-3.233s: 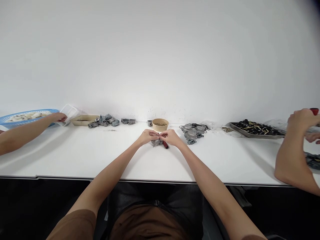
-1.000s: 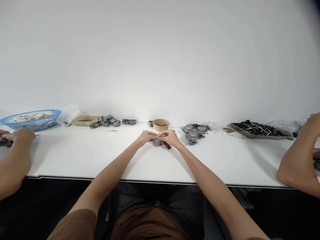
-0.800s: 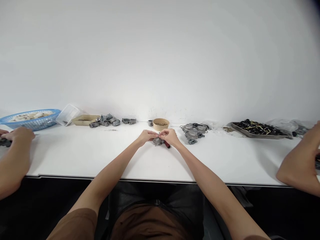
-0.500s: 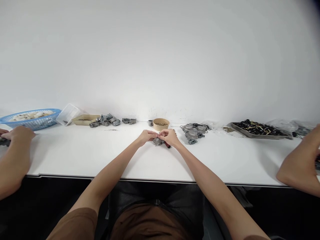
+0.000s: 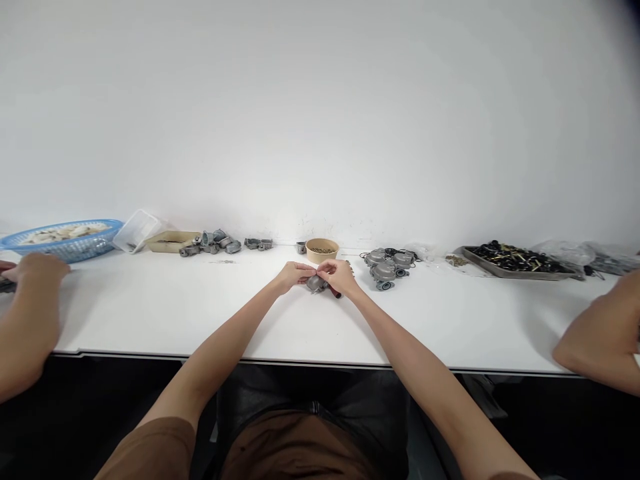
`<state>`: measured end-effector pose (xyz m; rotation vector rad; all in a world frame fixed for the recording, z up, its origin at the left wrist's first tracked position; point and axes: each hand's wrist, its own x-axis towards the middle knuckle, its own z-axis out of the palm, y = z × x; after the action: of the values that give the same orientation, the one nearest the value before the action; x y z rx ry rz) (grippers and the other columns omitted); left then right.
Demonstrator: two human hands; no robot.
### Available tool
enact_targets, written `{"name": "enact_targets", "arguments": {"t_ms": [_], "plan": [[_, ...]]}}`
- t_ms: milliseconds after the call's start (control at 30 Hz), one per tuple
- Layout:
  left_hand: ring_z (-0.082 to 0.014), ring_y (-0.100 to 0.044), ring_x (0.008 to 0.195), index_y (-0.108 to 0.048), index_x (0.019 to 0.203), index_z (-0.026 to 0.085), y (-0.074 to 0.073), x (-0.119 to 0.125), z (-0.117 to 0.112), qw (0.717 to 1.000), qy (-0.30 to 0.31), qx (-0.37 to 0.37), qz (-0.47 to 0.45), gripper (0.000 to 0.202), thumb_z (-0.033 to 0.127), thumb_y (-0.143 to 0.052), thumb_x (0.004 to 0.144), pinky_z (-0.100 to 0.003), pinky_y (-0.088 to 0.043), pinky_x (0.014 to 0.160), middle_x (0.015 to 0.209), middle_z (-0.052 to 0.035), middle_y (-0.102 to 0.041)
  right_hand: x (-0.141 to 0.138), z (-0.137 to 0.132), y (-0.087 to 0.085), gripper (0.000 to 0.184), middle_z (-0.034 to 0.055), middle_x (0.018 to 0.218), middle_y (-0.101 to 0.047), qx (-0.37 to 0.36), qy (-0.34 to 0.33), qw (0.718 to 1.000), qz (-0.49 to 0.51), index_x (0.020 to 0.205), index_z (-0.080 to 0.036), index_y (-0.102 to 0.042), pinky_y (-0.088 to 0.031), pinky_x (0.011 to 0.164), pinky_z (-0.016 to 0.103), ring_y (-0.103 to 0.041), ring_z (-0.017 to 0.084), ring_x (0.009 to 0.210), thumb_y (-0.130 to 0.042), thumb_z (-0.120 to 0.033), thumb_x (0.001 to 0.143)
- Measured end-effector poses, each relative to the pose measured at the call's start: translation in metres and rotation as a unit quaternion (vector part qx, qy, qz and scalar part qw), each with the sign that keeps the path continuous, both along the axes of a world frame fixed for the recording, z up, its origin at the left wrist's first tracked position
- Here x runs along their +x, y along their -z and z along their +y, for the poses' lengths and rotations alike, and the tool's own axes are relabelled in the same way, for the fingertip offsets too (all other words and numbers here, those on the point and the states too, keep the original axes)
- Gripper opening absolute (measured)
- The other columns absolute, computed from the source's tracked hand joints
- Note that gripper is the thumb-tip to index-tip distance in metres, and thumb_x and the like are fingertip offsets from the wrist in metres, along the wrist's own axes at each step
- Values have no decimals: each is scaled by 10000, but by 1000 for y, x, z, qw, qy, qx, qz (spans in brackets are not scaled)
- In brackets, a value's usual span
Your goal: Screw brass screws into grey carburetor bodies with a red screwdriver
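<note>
At the middle of the white table, a grey metal housing [image 5: 315,285] lies under my two hands. My left hand [image 5: 294,276] is closed, thumb and fingers pinched at the housing's top. Meeting it fingertip to fingertip, my right hand [image 5: 338,274] pinches at the same spot. Whatever small piece sits between the fingertips is too small to make out. A dark red handle [image 5: 335,291] pokes out below my right hand; the rest of that tool is hidden. Just behind my hands stands a paper bowl [image 5: 323,256] with small brass-coloured parts inside.
Finished-looking grey housings [image 5: 385,270] with black cords sit to the right, more grey parts [image 5: 214,241] at the back left. Farther out are a tray [image 5: 520,273] of black-and-brass pieces and a blue basket [image 5: 85,252]. Co-workers' arms [image 5: 33,313] reach in at both sides.
My hands stay pinched together over the housing with hardly any movement. At the far right, the co-worker's forearm has shifted slightly.
</note>
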<state>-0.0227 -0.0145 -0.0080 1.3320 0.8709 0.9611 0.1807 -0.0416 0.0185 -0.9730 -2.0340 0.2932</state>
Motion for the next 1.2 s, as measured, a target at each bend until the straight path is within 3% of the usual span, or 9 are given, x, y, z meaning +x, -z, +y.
{"name": "enact_targets", "arguments": {"t_ms": [267,700,1000,1200], "plan": [[-231,-712,856,-804,950,104,-1,0,0,1000,-1,-5,0,501,407,-943,575,-381,-543,868,945,-143,-770,-4,-9,-13,123,71,740,-780,43,14,999,9,728,-366,-790,-548,652,219,-774,197,811,-711,-457,703],[-222,-702,862,-808,944,118,-1,-1,-1,1000,-7,5,18,476,423,-926,598,-354,-536,845,976,-143,-771,-4,-3,6,114,16,749,-766,-76,30,996,26,849,-240,-793,-537,676,276,-718,188,702,-707,-285,790],[-244,-711,896,-808,966,117,-3,-3,-2,999,8,17,27,472,423,-911,622,-358,-544,837,987,-148,-772,-3,-1,6,151,18,900,-784,-70,9,997,28,841,-256,-793,-546,745,291,-724,194,812,-654,-198,831],[-237,-709,887,-809,945,120,-4,-1,-3,999,-10,13,29,462,409,-916,601,-353,-541,836,970,-142,-773,-5,1,9,122,9,871,-783,-55,25,998,28,819,-252,-786,-553,749,304,-730,203,788,-679,-196,804]]}}
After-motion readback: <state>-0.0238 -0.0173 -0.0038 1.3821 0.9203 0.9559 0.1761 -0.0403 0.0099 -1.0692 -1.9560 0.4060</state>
